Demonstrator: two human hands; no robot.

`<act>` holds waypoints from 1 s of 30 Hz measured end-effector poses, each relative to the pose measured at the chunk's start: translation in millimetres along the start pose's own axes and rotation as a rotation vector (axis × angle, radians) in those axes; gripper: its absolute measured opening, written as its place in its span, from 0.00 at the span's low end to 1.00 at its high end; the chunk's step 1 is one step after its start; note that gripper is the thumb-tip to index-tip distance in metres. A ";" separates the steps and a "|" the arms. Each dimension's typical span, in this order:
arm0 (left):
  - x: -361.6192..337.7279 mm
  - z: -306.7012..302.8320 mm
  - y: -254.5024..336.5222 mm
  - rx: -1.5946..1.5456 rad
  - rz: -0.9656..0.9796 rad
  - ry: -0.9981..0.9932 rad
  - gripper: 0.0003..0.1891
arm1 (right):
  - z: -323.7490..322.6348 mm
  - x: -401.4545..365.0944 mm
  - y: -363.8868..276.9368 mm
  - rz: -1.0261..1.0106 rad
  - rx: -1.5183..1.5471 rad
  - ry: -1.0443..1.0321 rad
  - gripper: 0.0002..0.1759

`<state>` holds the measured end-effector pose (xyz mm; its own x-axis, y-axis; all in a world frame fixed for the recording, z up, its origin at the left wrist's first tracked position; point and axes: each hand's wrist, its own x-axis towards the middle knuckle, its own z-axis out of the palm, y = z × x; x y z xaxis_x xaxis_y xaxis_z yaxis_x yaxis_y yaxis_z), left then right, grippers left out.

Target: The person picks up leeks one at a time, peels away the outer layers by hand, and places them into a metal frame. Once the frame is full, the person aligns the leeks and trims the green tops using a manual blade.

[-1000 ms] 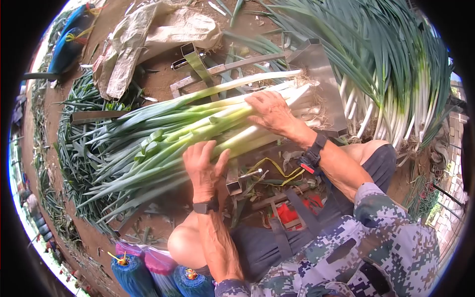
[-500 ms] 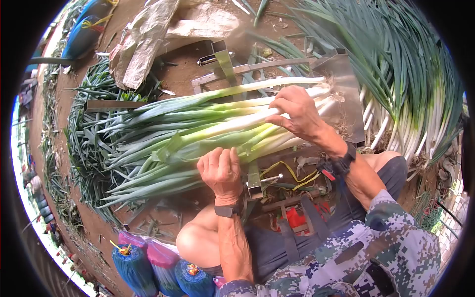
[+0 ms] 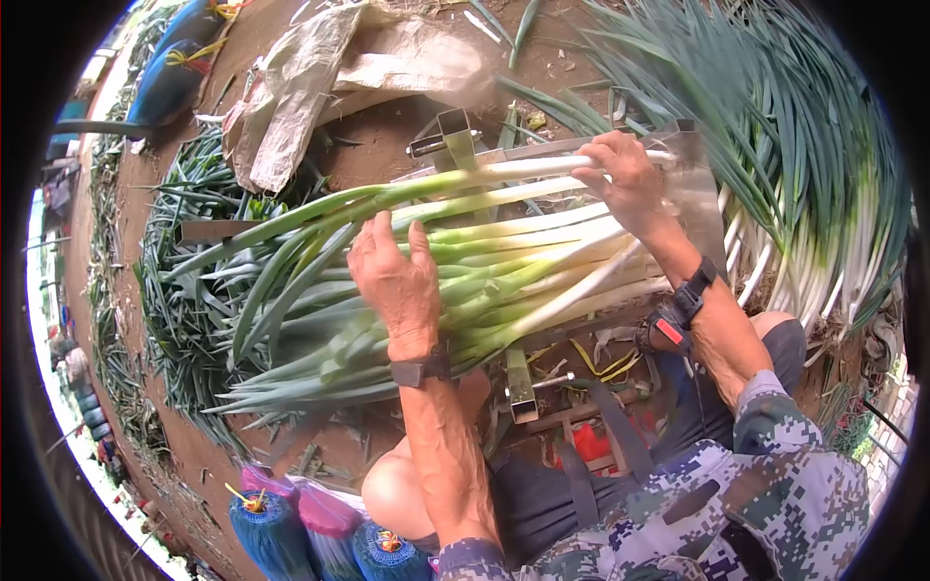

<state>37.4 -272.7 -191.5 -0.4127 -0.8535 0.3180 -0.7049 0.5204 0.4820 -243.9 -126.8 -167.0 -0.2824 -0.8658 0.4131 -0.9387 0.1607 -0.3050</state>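
Long green onions [image 3: 572, 229] with white stems and green leaves lie side by side across a low metal frame [image 3: 523, 387], roots to the right. My right hand [image 3: 625, 179] is closed around the white stem of the topmost onion, near its root end. Over the leaves further left is my left hand [image 3: 392, 276], its thumb and fingers apart, resting against the greens. Its palm side and what lies under it are hidden.
A large heap of green onions [image 3: 814, 145] stands at the right. Cut leaves [image 3: 184, 290] are piled at the left. A pale crumpled sack [image 3: 300, 97] lies on the soil at the top. Blue and pink wrapped bundles [image 3: 266, 528] sit at the lower left.
My left hand has moved up and left over the leaves. My right hand has shifted up and right onto the topmost stem. The onions have spread, and the view has shifted slightly.
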 end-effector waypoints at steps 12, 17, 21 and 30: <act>48.3 32.6 -31.4 0.149 0.235 -0.500 0.28 | 82.7 -23.9 50.5 0.119 -0.041 -0.223 0.17; 50.3 64.5 -36.8 0.332 0.164 -0.771 0.35 | 98.2 -27.1 58.0 0.162 -0.028 -0.216 0.19; 56.7 61.6 -26.4 0.347 0.104 -0.920 0.34 | 87.8 -20.9 50.7 0.393 -0.007 -0.638 0.29; 37.5 52.9 -44.8 0.208 0.150 -0.891 0.39 | 78.9 -34.7 48.7 0.274 -0.013 -0.512 0.28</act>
<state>23.0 -329.3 -244.4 -0.7386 -0.5265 -0.4211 -0.6617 0.6857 0.3032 -264.2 -126.3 -263.9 -0.3868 -0.9103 -0.1478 -0.8482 0.4140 -0.3303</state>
